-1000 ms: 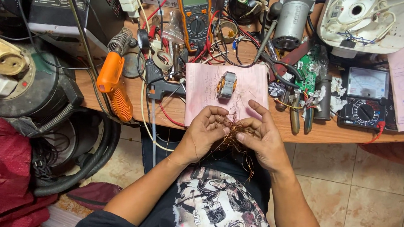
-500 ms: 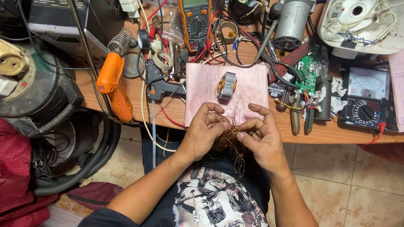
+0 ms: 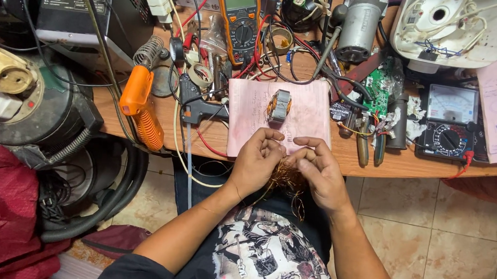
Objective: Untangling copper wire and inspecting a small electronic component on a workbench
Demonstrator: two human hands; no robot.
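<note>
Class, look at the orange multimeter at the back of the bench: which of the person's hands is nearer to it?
Left. The left hand lies almost straight below the orange multimeter; the right hand sits farther off to the right, both at the copper wire tangle.

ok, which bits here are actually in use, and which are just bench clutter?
In use:
left hand
right hand
tangle of copper wire
wound core on pink paper

Lying about:
orange multimeter
analog meter
soldering iron
pliers
green circuit board
</note>
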